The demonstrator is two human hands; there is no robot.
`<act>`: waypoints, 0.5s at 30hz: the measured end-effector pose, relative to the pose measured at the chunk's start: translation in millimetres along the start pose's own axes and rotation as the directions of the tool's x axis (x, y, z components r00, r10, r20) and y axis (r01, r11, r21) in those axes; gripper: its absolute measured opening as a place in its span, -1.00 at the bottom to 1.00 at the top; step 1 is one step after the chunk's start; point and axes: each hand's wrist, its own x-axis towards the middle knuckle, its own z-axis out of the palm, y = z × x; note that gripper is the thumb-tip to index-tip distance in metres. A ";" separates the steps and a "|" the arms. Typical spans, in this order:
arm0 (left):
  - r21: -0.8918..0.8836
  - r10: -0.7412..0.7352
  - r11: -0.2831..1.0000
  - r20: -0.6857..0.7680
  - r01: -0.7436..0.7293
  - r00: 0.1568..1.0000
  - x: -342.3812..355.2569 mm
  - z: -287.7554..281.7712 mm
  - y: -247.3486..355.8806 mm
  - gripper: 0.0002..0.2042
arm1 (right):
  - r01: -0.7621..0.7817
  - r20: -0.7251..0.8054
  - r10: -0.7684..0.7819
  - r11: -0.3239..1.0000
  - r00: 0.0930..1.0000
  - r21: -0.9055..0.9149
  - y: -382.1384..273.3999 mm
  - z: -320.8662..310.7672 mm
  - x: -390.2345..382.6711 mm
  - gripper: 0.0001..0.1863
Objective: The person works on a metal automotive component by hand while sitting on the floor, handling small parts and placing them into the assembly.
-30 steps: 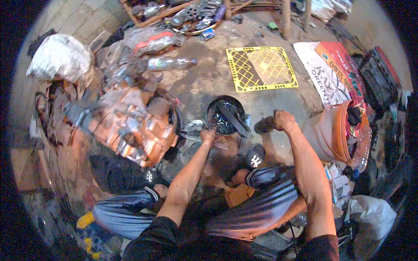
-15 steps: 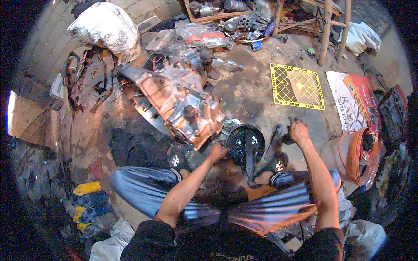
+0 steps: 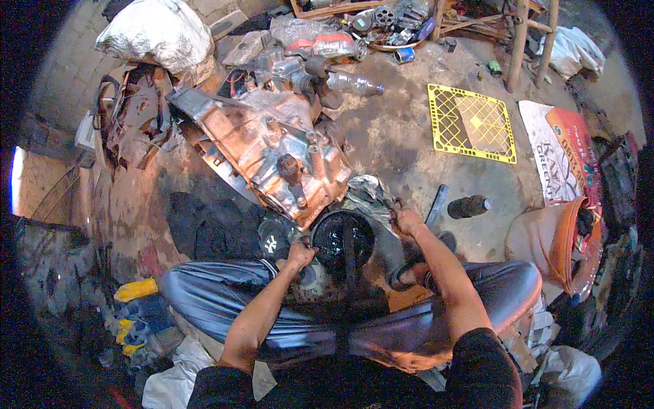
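Note:
My left hand [image 3: 300, 253] is closed on the left rim of a round black pan [image 3: 325, 251] holding dark, glossy liquid, with a dark flat bar lying across it. My right hand [image 3: 407, 219] is closed on the edge of crumpled grey material [image 3: 368, 189] just beyond the pan, perhaps a rag or sheet. A large rusty, oily metal casing [image 3: 272, 150] lies behind the pan to the left. Right of my right hand are a flat dark bar [image 3: 437, 203] and a dark bottle [image 3: 469, 207]. My crossed legs surround the pan.
A yellow plastic grid [image 3: 471, 123] lies ahead right, beside a printed sheet [image 3: 545, 153] and an orange-rimmed bucket [image 3: 541, 245]. White sacks [image 3: 153, 34], metal parts, bottles and wooden posts [image 3: 519, 48] line the back. Yellow-capped containers [image 3: 136, 290] sit at lower left.
My right hand has let go of the dark bottle, which now stands apart, and moved left to the crumpled material. My left hand stays at the pan's rim. The view has shifted.

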 end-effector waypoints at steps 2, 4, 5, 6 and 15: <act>-0.134 -0.086 0.986 0.066 0.095 0.994 -3.1 -9.4 69.5 -0.44 | -0.113 -0.098 0.110 0.993 0.989 -0.019 61.5 36.6 4.6 -0.61; -0.107 -0.089 0.991 -0.072 0.081 0.993 -5.0 0.4 28.1 -0.45 | -0.122 0.113 0.121 0.992 0.986 0.003 16.4 19.7 29.2 -0.61; -0.130 -0.066 0.990 -0.129 0.049 0.989 -8.7 7.2 7.9 -0.45 | -0.126 0.082 0.124 0.992 0.989 0.020 -5.3 11.7 29.5 -0.62; -0.150 -0.028 0.989 -0.185 0.000 0.982 -9.3 8.9 -1.1 -0.44 | -0.078 0.122 0.083 0.996 0.989 -0.041 -13.5 -0.6 28.5 -0.61; -0.248 -0.215 0.939 0.123 0.240 0.969 50.8 38.2 4.4 -0.55 | -0.057 -0.663 0.442 0.854 0.604 0.518 70.8 -116.4 28.0 -0.56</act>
